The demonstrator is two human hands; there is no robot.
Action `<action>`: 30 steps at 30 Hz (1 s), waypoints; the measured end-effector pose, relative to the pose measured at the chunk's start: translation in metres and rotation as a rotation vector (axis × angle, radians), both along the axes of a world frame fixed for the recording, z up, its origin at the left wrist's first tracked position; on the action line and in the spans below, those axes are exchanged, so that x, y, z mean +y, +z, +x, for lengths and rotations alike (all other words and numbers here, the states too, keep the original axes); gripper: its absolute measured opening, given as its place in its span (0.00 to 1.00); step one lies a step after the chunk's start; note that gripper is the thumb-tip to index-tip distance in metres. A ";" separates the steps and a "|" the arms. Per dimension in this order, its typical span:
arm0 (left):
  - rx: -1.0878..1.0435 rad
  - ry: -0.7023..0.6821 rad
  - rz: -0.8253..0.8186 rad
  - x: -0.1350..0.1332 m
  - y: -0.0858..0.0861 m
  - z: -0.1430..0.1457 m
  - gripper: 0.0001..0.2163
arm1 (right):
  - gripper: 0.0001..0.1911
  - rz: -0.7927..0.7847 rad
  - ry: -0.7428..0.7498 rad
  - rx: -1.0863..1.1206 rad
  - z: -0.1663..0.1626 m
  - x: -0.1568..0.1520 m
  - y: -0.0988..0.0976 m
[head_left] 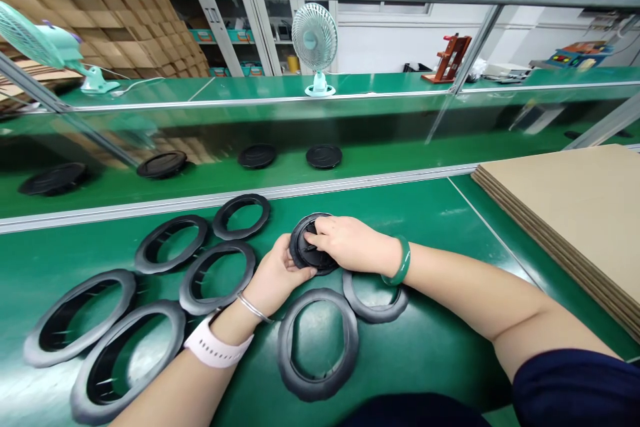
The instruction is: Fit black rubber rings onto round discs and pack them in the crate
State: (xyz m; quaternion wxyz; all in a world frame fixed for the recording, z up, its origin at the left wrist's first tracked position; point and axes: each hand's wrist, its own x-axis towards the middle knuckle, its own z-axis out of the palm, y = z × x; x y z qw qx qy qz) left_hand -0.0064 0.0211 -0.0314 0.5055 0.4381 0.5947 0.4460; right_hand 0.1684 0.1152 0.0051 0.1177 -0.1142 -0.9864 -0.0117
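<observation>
My left hand (278,275) grips the left and lower edge of a black ring (299,245), thumb along its near side. Inside that ring sits a black disc (320,259) with raised parts. From the right, my right hand (350,241) reaches over it with bent fingers closed on the disc; part of the disc is hidden beneath them. Just below my hands lies a grey-black ring (286,347) with an open centre. Another ring (380,313) is partly covered by my right wrist.
Several similar rings, one of them (187,287) near my left wrist, lie on the green table (425,340). Flat cardboard sheets (565,200) are stacked at the right. Beyond a metal rail (350,181), black discs (324,156) rest on a green belt. A fan (315,37) stands behind.
</observation>
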 end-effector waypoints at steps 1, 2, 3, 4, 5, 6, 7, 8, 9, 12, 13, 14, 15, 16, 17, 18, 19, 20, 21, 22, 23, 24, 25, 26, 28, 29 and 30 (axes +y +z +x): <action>0.003 -0.002 0.000 0.000 0.000 0.000 0.30 | 0.11 -0.006 -0.015 -0.013 -0.001 -0.001 0.001; 0.004 -0.003 0.000 0.000 -0.001 0.000 0.30 | 0.10 -0.010 -0.023 -0.016 -0.001 -0.002 0.001; 0.000 -0.006 0.002 0.000 -0.001 -0.001 0.30 | 0.10 -0.012 -0.014 -0.006 -0.001 -0.002 0.001; -0.008 -0.007 0.008 0.000 -0.002 -0.001 0.30 | 0.10 -0.013 0.006 0.024 0.000 -0.001 0.001; -0.018 -0.004 0.016 0.000 -0.003 -0.002 0.30 | 0.10 -0.018 0.024 0.080 0.000 0.000 0.001; -0.027 -0.002 0.027 0.000 -0.004 -0.003 0.29 | 0.11 -0.031 0.028 0.163 0.002 0.002 0.000; -0.034 0.001 0.038 0.000 -0.005 -0.003 0.29 | 0.12 -0.059 0.006 0.267 0.003 0.005 0.000; -0.037 0.001 0.048 0.000 -0.005 -0.003 0.28 | 0.13 -0.107 -0.040 0.377 0.004 0.008 -0.001; -0.033 -0.004 0.055 0.000 -0.006 -0.003 0.27 | 0.15 -0.178 -0.110 0.474 0.005 0.011 -0.002; -0.003 -0.034 0.064 -0.001 -0.006 -0.003 0.27 | 0.17 -0.523 -0.304 0.542 0.004 0.020 -0.006; 0.008 -0.041 0.067 -0.001 -0.006 -0.003 0.27 | 0.14 -0.647 -0.335 0.503 0.003 0.022 -0.007; 0.017 -0.047 0.071 -0.002 -0.005 -0.003 0.29 | 0.11 -0.747 -0.355 0.466 0.001 0.023 -0.008; 0.026 -0.054 0.077 -0.003 -0.005 -0.003 0.30 | 0.07 -0.816 -0.368 0.446 -0.001 0.023 -0.009; 0.037 -0.065 0.084 -0.003 -0.005 -0.003 0.33 | 0.05 -0.850 -0.379 0.446 -0.002 0.023 -0.010; 0.052 -0.082 0.091 -0.004 -0.004 -0.003 0.35 | 0.06 -0.858 -0.390 0.461 -0.004 0.023 -0.010; 0.071 -0.099 0.096 -0.005 -0.004 -0.003 0.37 | 0.07 -0.852 -0.401 0.479 -0.005 0.022 -0.010; 0.090 -0.116 0.102 -0.006 -0.004 -0.003 0.38 | 0.08 -0.841 -0.413 0.494 -0.006 0.021 -0.010; 0.102 -0.127 0.107 -0.006 -0.003 -0.003 0.38 | 0.09 -0.835 -0.424 0.500 -0.007 0.020 -0.010; 0.103 -0.133 0.113 -0.006 -0.003 -0.003 0.37 | 0.10 -0.829 -0.434 0.499 -0.007 0.019 -0.010; 0.094 -0.134 0.120 -0.006 -0.002 -0.002 0.35 | 0.11 -0.819 -0.445 0.498 -0.008 0.018 -0.010; 0.082 -0.129 0.129 -0.006 -0.002 -0.002 0.33 | 0.12 -0.807 -0.456 0.497 -0.008 0.017 -0.011; 0.074 -0.118 0.139 -0.006 -0.002 -0.001 0.31 | 0.12 -0.792 -0.470 0.495 -0.009 0.017 -0.011; 0.079 -0.100 0.149 -0.005 -0.002 -0.001 0.28 | 0.12 -0.778 -0.485 0.490 -0.009 0.017 -0.011; 0.102 -0.076 0.159 -0.004 -0.001 -0.001 0.26 | 0.13 -0.770 -0.500 0.483 -0.009 0.017 -0.011; 0.184 -0.033 0.177 -0.003 -0.002 -0.001 0.21 | 0.11 -0.802 -0.502 0.468 -0.008 0.018 -0.011; 0.225 -0.018 0.184 -0.003 -0.002 -0.002 0.20 | 0.10 -0.861 -0.467 0.454 -0.007 0.018 -0.010; 0.257 -0.010 0.189 -0.003 -0.002 -0.003 0.19 | 0.10 -0.944 -0.408 0.433 -0.006 0.020 -0.010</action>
